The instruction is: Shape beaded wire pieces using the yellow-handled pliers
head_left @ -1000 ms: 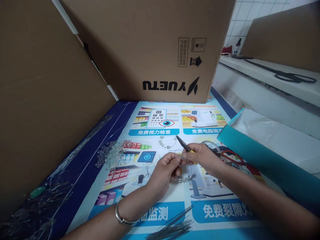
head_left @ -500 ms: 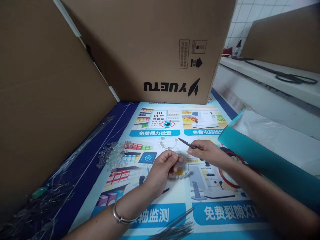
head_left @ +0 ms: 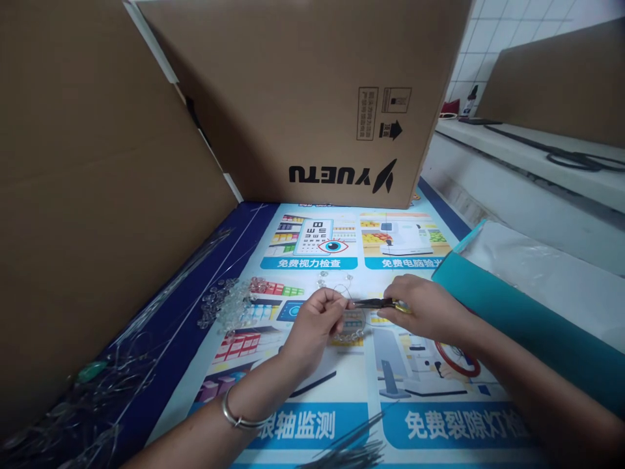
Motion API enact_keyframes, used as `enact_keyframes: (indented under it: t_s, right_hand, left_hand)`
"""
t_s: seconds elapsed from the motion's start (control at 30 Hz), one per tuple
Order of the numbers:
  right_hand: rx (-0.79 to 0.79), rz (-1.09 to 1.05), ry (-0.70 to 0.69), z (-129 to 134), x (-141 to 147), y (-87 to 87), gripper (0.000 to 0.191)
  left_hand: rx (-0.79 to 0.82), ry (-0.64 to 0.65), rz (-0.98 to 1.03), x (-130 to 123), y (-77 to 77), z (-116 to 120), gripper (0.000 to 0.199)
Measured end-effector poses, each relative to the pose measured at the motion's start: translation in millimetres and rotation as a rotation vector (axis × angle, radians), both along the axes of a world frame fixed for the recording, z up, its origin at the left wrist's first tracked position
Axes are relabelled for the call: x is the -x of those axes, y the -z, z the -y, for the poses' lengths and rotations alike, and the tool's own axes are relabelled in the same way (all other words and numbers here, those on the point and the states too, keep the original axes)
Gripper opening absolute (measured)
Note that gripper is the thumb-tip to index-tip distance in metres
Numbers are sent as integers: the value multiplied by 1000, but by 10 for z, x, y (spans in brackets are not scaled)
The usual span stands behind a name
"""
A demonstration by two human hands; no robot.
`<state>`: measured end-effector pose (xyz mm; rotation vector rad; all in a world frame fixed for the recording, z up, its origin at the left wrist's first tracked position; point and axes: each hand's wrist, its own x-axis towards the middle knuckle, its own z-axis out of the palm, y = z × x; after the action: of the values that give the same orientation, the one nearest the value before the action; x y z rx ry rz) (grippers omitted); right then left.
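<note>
My left hand (head_left: 319, 322) is closed in a pinch on a thin wire loop, with clear beads (head_left: 350, 336) hanging along its lower part. My right hand (head_left: 417, 305) is wrapped round the yellow handles of a pair of pliers (head_left: 375, 303). The dark jaws of the pliers point left and meet the wire at my left fingertips; whether they grip it, I cannot tell. Just beyond my left hand, a few more clear beads (head_left: 322, 277) lie on the printed sheet. To the left sits a pile of clear beads (head_left: 234, 305).
Dark wire lengths (head_left: 349, 453) lie at the front edge. Tangled wire with a green piece (head_left: 91, 372) is at the left. Cardboard panels (head_left: 273, 85) stand behind and left. A teal box (head_left: 493, 306) with plastic inside is at the right, below a white ledge (head_left: 527, 146).
My right hand has turned the pliers level and brought their tips down to the wire at my left fingers. The view has shifted slightly.
</note>
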<state>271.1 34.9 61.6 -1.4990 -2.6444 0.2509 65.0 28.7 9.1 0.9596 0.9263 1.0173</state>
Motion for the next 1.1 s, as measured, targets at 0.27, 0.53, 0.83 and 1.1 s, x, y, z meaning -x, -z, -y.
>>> enact_keyframes:
  t_s: [0.27,0.53,0.83,1.1]
  right_hand:
    - [-24,-5,-5,-13,-14,11,36]
    - [23,-71,-53,-65,-54,76,31]
    - [186,-241,-46,-137,-67,182,35]
    - [359,-401,-58,-160,-58,265,40]
  left_hand:
    - [-86,85,-104,50,-7,-55,14]
    - [-96,135,-141,71,-19,-66,15]
    - [-122,179,-136,108,-36,-103,16]
    - [-127,186,-97,126,-59,-106,14]
